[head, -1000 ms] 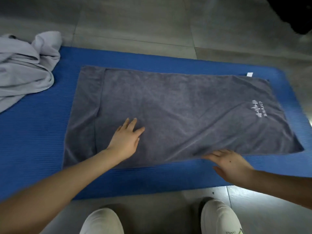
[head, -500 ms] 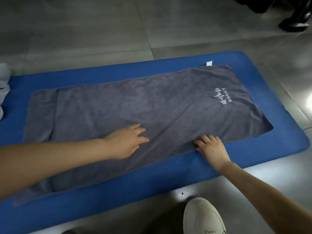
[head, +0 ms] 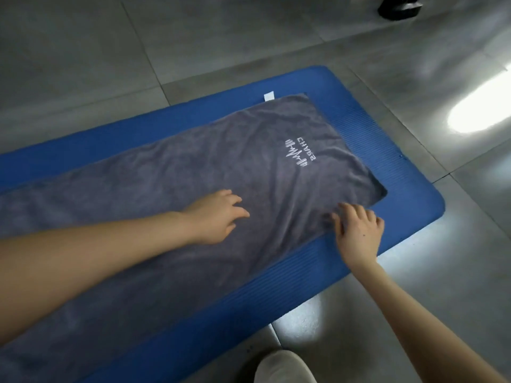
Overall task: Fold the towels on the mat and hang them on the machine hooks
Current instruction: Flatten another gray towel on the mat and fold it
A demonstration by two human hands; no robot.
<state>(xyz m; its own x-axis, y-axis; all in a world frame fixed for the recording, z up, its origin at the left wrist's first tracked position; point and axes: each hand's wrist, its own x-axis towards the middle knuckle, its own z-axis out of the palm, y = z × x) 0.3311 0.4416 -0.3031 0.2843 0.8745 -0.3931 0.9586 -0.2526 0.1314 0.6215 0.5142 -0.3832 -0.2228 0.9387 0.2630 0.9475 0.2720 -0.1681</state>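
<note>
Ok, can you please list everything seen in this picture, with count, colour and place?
floor: one, grey tiles, all around
mat: one, blue, on the floor
towel: one, grey, spread on the mat
logo: one, white, on the towel's right part
tag: one, white, at the towel's far corner
dark object: one, black, top right, cut off
shoe: one, white, bottom edge
left hand: one, over the towel's middle, fingers relaxed
right hand: one, touching the towel's near edge

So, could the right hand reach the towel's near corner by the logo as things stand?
Probably yes: the right hand rests on the towel close to that corner, with nothing between them.
</note>
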